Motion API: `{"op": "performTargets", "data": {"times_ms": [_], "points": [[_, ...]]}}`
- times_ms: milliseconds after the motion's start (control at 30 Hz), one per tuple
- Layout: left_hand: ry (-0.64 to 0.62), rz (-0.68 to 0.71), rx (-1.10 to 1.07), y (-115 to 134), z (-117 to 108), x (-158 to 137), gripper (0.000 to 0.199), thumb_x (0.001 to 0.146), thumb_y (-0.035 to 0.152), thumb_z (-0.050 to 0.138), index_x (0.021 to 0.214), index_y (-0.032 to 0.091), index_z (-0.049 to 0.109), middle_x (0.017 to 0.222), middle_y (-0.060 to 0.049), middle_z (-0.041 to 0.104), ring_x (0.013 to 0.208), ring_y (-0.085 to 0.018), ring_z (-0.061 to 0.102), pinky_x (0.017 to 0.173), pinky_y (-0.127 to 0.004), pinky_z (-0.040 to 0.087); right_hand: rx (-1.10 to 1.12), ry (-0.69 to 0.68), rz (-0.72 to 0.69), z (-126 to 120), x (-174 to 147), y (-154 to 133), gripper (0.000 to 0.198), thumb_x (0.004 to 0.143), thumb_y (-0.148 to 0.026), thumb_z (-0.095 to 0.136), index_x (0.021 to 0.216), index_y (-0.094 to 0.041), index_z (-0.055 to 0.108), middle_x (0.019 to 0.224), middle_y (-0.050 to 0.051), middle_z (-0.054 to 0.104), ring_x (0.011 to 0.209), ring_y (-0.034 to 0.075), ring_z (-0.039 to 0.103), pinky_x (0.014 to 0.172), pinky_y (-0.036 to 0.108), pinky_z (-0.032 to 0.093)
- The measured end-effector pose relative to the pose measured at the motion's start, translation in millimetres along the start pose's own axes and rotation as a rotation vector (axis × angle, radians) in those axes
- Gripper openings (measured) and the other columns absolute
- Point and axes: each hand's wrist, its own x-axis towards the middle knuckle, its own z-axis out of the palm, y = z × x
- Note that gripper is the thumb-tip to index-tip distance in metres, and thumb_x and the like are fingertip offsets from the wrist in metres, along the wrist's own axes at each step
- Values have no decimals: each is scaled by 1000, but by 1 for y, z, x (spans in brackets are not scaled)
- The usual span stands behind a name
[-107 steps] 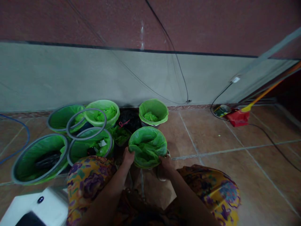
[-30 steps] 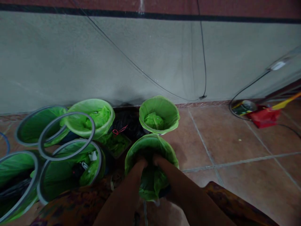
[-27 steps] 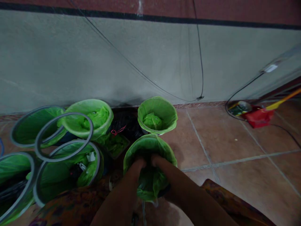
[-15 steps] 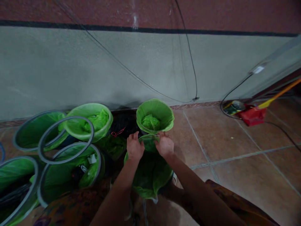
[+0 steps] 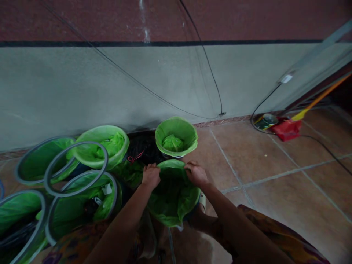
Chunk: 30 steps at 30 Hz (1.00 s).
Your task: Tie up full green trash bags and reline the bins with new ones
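Observation:
A green plastic bag [image 5: 169,217] lines the round bin between my legs, its edge folded over the rim. My left hand [image 5: 151,176] is closed on the bag's edge at the far left of the rim. On the far right side, my right hand [image 5: 197,173] pinches the same edge. Between the two hands the liner stretches across the back of the rim. The inside of this bin is dark, and most of its outer wall is hidden. Just beyond it stands a smaller bin [image 5: 187,135] lined in green, with a bunched green bag [image 5: 173,143] inside.
Several green-lined bins stand on the left, one [image 5: 117,190] holding some rubbish. A loose grey ring [image 5: 47,176] lies across them. A black bag [image 5: 141,145] rests by the wall. Right, a red dustpan [image 5: 287,129] sits beside a can [image 5: 266,121] and a cable.
My hands have moved apart along the rim, pulling the bag's far edge wider. The bin's opening shows more fully. The view has shifted slightly.

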Motion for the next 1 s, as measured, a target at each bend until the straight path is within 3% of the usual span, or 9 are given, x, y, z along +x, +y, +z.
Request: {"op": "performTargets", "data": {"times_ms": [133,267,367,500,767,900,1000], "points": [[-20,-77,-91,2,-14,0,27,69,10,58,83,26,75,138,-6,52,127,-31,45,101,-54,38,280,143,42,-3,2,3,26,88,-35,53,96,-21,73,114,8,68,108,20,61,96,32,45],[170,-61,-338,11,-25,23,25,82,23,56,101,23,72,132,-6,58,118,-22,55,101,-38,44,438,256,199,0,16,-1,31,91,-38,48,99,-18,71,103,8,72,93,19,66,87,29,49],[238,66,-317,19,-19,40,29,89,33,53,112,21,67,118,-6,67,111,-18,60,101,-31,43,370,123,171,5,28,-9,30,90,-35,51,110,-20,67,108,7,71,95,19,66,87,28,48],[43,204,-95,19,-3,49,26,92,33,50,110,22,65,109,-5,70,103,-19,64,93,-31,46,91,-131,133,12,34,-13,28,91,-30,49,112,-20,65,108,8,71,100,20,65,89,27,44],[-54,76,50,17,6,44,27,89,25,50,114,20,57,109,-8,68,101,-23,64,85,-33,47,16,-261,241,11,21,-3,39,83,-24,58,121,-17,59,111,12,70,105,25,64,87,31,47],[67,-25,50,17,-4,30,65,77,25,65,137,20,41,132,-12,56,119,-29,53,99,-42,41,286,-100,395,3,3,7,72,70,-40,73,134,-16,49,122,16,64,108,26,64,85,31,51],[203,-84,-20,24,-13,10,72,76,28,66,140,18,37,143,-14,46,127,-32,45,104,-46,37,523,151,588,3,-20,14,65,81,-50,57,133,-13,49,118,17,66,100,23,67,79,31,54]]}}
